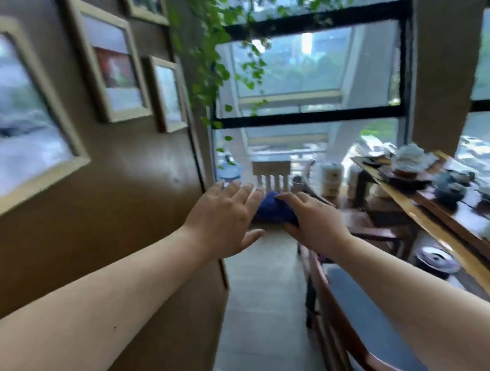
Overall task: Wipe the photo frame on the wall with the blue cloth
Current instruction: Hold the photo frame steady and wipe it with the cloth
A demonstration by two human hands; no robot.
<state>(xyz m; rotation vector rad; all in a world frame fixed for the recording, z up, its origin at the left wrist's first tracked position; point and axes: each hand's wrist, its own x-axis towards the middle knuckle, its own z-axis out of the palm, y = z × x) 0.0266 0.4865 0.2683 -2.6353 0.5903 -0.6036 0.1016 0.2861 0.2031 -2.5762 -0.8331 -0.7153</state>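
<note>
A bunched blue cloth (275, 210) sits in my right hand (315, 219), which grips it at mid-frame, away from the wall. My left hand (223, 215) is just left of the cloth with fingers spread, holding nothing; whether it touches the cloth is unclear. Several pale wooden photo frames hang on the brown wall at the left: a large one (50, 89) nearest me, a middle one (90, 60) and a smaller one (156, 96) further along. Both hands are below and to the right of the frames. The view is tilted and blurred.
A long wooden table (420, 216) with teaware runs along the right. A wooden chair with a grey cushion (369, 317) stands beside it. A narrow floor strip (262, 297) runs between wall and chair. A green vine (212, 59) hangs by the large window ahead.
</note>
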